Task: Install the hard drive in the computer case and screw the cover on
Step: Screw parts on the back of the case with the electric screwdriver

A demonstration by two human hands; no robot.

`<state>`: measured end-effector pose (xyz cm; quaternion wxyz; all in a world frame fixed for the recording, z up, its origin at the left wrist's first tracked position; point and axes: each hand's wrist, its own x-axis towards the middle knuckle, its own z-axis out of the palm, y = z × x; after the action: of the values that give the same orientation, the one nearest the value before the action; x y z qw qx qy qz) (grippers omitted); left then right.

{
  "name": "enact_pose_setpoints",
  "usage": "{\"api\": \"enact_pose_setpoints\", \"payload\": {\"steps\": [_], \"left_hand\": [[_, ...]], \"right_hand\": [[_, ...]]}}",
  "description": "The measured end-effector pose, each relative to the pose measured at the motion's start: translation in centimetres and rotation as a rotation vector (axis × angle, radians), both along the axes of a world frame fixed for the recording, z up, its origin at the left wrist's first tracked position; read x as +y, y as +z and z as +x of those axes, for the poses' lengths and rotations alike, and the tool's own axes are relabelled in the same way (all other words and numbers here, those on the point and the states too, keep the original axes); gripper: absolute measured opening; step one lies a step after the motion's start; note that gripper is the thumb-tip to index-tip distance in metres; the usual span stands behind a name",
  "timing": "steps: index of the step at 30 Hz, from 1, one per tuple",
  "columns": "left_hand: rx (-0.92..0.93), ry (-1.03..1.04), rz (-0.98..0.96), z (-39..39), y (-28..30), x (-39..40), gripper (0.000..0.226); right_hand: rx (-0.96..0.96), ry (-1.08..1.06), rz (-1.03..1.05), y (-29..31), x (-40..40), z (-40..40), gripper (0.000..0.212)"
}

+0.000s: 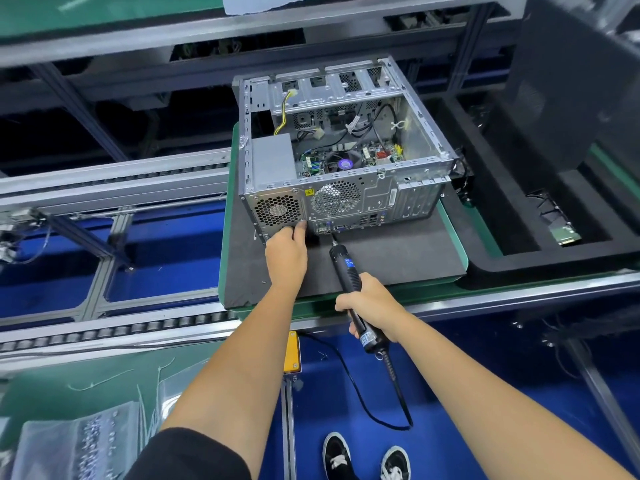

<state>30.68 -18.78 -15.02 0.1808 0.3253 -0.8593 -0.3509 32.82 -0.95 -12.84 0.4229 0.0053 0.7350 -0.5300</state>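
Note:
An open silver computer case [408,126] lies on its side on a dark foam pad [398,258], with the motherboard and cables showing inside. My left hand [286,251] rests against the lower left of the case's rear panel, fingers touching the metal near the power supply grille. My right hand [370,303] grips a black electric screwdriver [346,268], its bit pointing at the bottom edge of the rear panel near the ports. A hard drive [564,233] lies in a black foam tray at the right. A large dark panel [575,84], perhaps the cover, leans at the upper right.
The pad sits on a green pallet [225,216] on a roller conveyor [114,329]. The black foam tray [540,265] is on the right. Bags of screws [86,441] lie at the lower left. The screwdriver's cable [349,379] hangs toward the blue floor by my shoes.

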Motion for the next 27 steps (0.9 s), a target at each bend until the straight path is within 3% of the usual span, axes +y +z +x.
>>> {"api": "enact_pose_setpoints", "payload": {"steps": [17,21,27], "left_hand": [[-0.013,-0.066,-0.01,0.3,1.7,-0.3,0.042],[-0.057,-0.222,-0.059,1.3,2.6,1.5,0.048],[-0.082,-0.479,0.028,-0.1,4.2,8.2,0.053]], "right_hand": [[0.003,0.0,0.01,0.2,0.2,0.0,0.035],[0.049,-0.022,0.006,0.4,1.2,0.4,0.031],[0.083,-0.161,0.069,1.6,5.6,0.4,0.031]]}}
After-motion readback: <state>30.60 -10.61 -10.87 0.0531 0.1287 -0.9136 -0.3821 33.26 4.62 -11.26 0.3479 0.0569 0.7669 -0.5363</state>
